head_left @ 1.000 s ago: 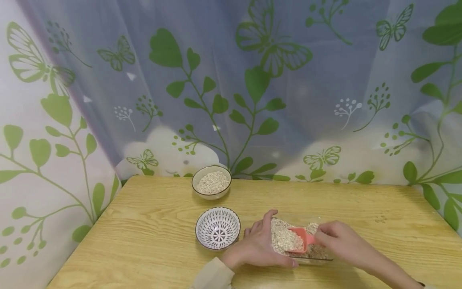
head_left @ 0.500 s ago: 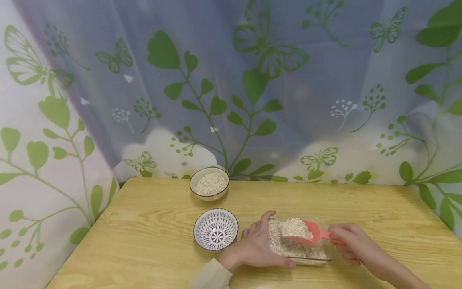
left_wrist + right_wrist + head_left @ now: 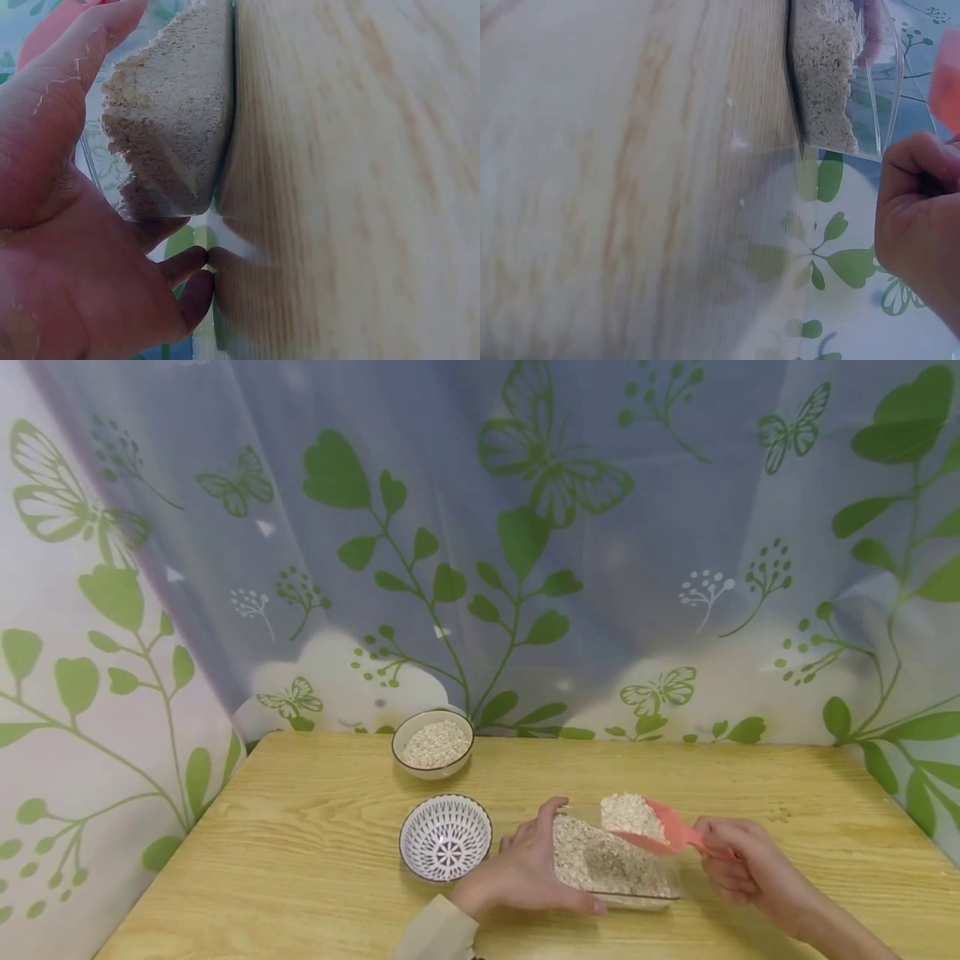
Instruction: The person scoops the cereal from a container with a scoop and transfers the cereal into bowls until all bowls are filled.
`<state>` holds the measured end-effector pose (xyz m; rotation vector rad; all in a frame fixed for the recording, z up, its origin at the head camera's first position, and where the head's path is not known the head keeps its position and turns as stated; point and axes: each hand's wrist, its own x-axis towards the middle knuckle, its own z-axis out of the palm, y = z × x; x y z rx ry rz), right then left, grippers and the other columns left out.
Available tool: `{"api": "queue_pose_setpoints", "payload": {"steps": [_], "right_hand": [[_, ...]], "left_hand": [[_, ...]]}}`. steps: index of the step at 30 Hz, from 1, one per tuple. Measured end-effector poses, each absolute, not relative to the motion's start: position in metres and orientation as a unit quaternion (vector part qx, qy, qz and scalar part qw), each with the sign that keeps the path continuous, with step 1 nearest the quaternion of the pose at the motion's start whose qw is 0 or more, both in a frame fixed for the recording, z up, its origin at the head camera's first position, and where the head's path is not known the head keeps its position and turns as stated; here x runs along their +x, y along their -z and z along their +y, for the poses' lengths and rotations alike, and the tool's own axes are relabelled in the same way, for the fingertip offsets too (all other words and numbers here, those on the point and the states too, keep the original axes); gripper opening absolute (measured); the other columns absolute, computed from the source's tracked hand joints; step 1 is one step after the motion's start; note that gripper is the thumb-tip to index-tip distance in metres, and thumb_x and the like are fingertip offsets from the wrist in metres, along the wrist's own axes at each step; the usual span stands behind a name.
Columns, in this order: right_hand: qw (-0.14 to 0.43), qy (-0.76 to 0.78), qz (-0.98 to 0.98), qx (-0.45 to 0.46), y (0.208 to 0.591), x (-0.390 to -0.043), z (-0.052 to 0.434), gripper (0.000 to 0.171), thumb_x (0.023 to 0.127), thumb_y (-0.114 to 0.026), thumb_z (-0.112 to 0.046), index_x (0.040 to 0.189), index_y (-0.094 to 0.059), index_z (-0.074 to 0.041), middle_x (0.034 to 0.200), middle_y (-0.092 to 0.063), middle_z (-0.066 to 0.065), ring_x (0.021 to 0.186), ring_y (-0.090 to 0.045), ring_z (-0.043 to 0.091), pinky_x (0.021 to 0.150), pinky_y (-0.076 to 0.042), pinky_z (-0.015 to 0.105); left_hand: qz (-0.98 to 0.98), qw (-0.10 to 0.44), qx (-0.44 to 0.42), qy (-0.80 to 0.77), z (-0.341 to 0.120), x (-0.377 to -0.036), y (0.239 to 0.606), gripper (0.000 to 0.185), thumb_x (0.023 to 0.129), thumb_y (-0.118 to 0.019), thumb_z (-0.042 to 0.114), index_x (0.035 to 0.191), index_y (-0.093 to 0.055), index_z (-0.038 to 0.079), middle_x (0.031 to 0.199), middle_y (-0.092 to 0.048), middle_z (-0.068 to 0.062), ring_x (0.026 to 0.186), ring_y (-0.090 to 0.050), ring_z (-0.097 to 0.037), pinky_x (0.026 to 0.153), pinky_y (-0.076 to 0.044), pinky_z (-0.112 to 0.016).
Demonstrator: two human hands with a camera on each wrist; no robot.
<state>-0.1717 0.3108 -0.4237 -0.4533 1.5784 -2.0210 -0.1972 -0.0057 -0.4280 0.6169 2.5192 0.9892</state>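
Observation:
A clear rectangular container [image 3: 667, 893] of oats stands on the wooden table [image 3: 300, 860]. My left hand [image 3: 528, 868] grips its left side, thumb along the near wall; the left wrist view shows the palm [image 3: 67, 247] against the clear container [image 3: 172, 127]. My right hand [image 3: 742, 860] pinches the handle of a pink scoop [image 3: 667, 831] heaped with oats, held just above the container's far right part. In the right wrist view the curled fingers [image 3: 915, 202] sit beside the container [image 3: 840, 75].
A white patterned bowl [image 3: 446, 838] stands empty left of my left hand. Behind it a beige bowl [image 3: 432, 744] holds oats. A leaf-and-butterfly curtain [image 3: 480, 543] hangs right behind the table's far edge.
The right hand dug the scoop into the oats, then lifted it out heaped and drew it up and to the right. The left hand stayed on the container.

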Motion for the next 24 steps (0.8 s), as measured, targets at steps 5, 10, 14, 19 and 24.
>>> {"api": "queue_pose_setpoints", "payload": {"steps": [5, 10, 14, 19, 24], "right_hand": [[0.291, 0.778, 0.518, -0.206, 0.4252, -0.1743, 0.3093, 0.051, 0.11, -0.014, -0.009, 0.087, -0.058, -0.016, 0.062, -0.014, 0.005, 0.05, -0.007, 0.021, 0.047, -0.001, 0.039], [0.294, 0.783, 0.504, -0.214, 0.4262, -0.175, 0.3067, 0.053, 0.108, -0.013, -0.006, 0.093, -0.063, -0.016, 0.061, -0.014, 0.004, 0.05, -0.009, 0.02, 0.047, -0.001, 0.038], [0.291, 0.782, 0.512, -0.204, 0.4264, -0.1745, 0.306, 0.052, 0.108, -0.015, -0.006, 0.091, -0.063, -0.016, 0.061, -0.014, 0.004, 0.05, -0.009, 0.02, 0.047, -0.001, 0.039], [0.289, 0.778, 0.522, -0.196, 0.4261, -0.174, 0.3056, 0.051, 0.109, -0.016, -0.007, 0.089, -0.062, -0.017, 0.061, -0.014, 0.004, 0.05, -0.008, 0.021, 0.048, -0.001, 0.039], [0.288, 0.773, 0.533, -0.186, 0.4248, -0.1735, 0.3047, 0.049, 0.109, -0.018, -0.009, 0.088, -0.061, -0.019, 0.061, -0.014, 0.005, 0.05, -0.008, 0.021, 0.049, -0.002, 0.039]], "left_hand": [[0.893, 0.186, 0.22, -0.346, -0.0078, -0.1977, 0.4259, 0.126, 0.067, -0.087, 0.065, 0.161, -0.008, 0.038, 0.158, -0.044, -0.014, 0.144, -0.042, -0.041, 0.118, -0.031, -0.063], [0.891, 0.19, 0.222, -0.348, -0.0078, -0.1978, 0.4254, 0.126, 0.067, -0.087, 0.065, 0.161, -0.008, 0.036, 0.158, -0.044, -0.014, 0.146, -0.04, -0.038, 0.12, -0.028, -0.063], [0.893, 0.191, 0.22, -0.344, -0.0085, -0.1977, 0.4262, 0.125, 0.067, -0.087, 0.065, 0.161, -0.008, 0.038, 0.157, -0.045, -0.013, 0.145, -0.041, -0.037, 0.119, -0.03, -0.062], [0.892, 0.19, 0.221, -0.345, -0.0091, -0.1976, 0.4265, 0.125, 0.068, -0.087, 0.064, 0.16, -0.007, 0.041, 0.158, -0.044, -0.013, 0.147, -0.04, -0.034, 0.118, -0.032, -0.06], [0.894, 0.184, 0.219, -0.343, -0.0091, -0.1971, 0.4256, 0.127, 0.067, -0.088, 0.065, 0.161, -0.007, 0.038, 0.16, -0.043, -0.013, 0.148, -0.039, -0.035, 0.119, -0.03, -0.062]]}}
